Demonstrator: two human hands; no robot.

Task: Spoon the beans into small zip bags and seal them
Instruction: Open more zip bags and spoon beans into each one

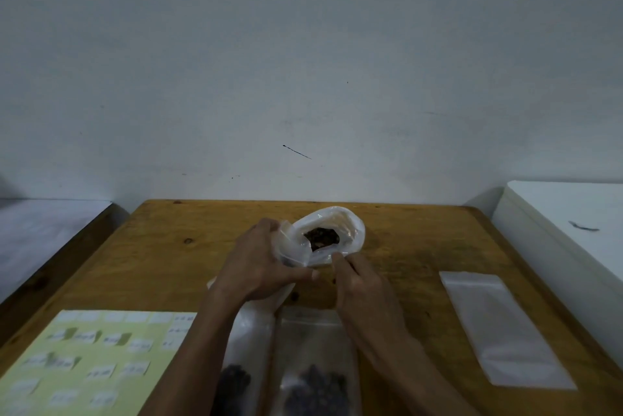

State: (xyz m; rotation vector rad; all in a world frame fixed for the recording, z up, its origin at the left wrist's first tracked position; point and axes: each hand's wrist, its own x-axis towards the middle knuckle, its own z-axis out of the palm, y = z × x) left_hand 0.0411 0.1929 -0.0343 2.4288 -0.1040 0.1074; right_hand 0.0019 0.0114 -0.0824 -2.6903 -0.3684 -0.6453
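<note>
A large white plastic bag [350,227] stands open on the wooden table [421,247], with dark brown beans [320,237] showing inside. My left hand [259,264] grips a small clear zip bag [293,254] at the big bag's near left rim. My right hand [357,281] is just right of it, fingers curled at the big bag's near rim; whether it pinches anything is unclear. No spoon is visible. Two zip bags holding dark beans lie near me: one [249,348] partly under my left forearm and one [313,368] between my arms.
A stack of empty clear zip bags [499,324] lies at the right of the table. A pale green sheet of white labels [84,365] lies at the near left. A white box [573,220] stands off the table's right edge. A wall is behind.
</note>
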